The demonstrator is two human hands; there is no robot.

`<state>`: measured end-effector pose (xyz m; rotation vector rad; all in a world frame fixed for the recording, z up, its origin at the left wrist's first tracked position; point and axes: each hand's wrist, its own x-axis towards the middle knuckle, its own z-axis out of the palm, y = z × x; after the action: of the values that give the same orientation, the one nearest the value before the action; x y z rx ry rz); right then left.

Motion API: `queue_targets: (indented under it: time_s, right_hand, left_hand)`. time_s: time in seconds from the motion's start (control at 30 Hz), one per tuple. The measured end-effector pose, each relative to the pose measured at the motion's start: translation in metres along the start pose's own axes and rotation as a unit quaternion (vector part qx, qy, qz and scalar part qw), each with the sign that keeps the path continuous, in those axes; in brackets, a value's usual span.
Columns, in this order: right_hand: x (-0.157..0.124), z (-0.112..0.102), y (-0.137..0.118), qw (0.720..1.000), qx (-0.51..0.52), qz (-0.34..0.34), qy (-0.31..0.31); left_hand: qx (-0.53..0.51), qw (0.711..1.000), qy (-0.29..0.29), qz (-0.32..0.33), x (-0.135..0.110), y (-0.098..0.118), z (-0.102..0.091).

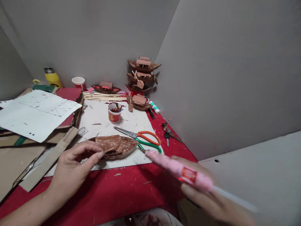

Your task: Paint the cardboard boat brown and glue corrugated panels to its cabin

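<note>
My left hand (72,166) pinches the near end of a brown model boat (115,146) with a small cabin on top, which lies on a white sheet (131,124). My right hand (211,197), blurred by motion, is closed around a pink stick-shaped tool (178,169) with a red label, its tip pointing toward the boat's right end. Orange and green handled scissors (143,139) lie just behind the boat. A small red paper cup (114,112) holding brown paint stands further back on the sheet.
Several finished brown boats (143,75) are stacked at the back corner, beside a bundle of wooden sticks (103,96). Cardboard and paper sheets (35,114) pile up on the left. A yellow bottle (53,78), a red cup (79,83) and keys (168,131) lie around the red tablecloth (117,194).
</note>
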<state>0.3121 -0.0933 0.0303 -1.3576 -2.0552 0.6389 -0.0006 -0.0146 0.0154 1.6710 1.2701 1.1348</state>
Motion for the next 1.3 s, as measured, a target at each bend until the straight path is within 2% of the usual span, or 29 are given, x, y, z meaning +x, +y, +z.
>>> queue_targets:
  time_s: [0.07,0.17,0.3,0.5,0.63,0.8,1.17,1.3]
  right_hand:
    - [0.018,0.01,-0.009,0.997,-0.011,-0.055,-0.054]
    - [0.04,0.022,-0.015,0.992,-0.012,-0.1,-0.07]
    - [0.059,0.032,-0.017,0.99,0.006,-0.116,-0.079]
    - [0.073,0.038,-0.011,0.986,0.041,-0.118,-0.108]
    - [0.077,0.037,-0.01,0.985,0.042,-0.091,-0.137]
    - [0.075,0.039,-0.007,0.988,0.018,-0.078,-0.132]
    - [0.072,0.036,-0.004,0.982,-0.02,-0.131,-0.135]
    - [0.07,0.036,-0.005,0.984,-0.007,-0.128,-0.128]
  left_hand:
    - [0.016,1.0,0.016,0.017,-0.001,0.0,0.0]
    - [0.019,0.999,0.02,0.018,0.0,-0.001,0.001]
    - [0.035,0.999,0.01,0.015,0.001,-0.005,0.001]
    - [0.091,0.993,-0.016,0.078,-0.002,-0.012,0.0]
    - [0.116,0.988,-0.015,0.103,-0.001,-0.013,0.002]
    - [0.128,0.986,-0.019,0.105,0.001,-0.015,0.004]
    - [0.122,0.987,-0.02,0.1,0.002,-0.015,0.005]
    - [0.134,0.984,-0.027,0.113,0.002,-0.017,0.005]
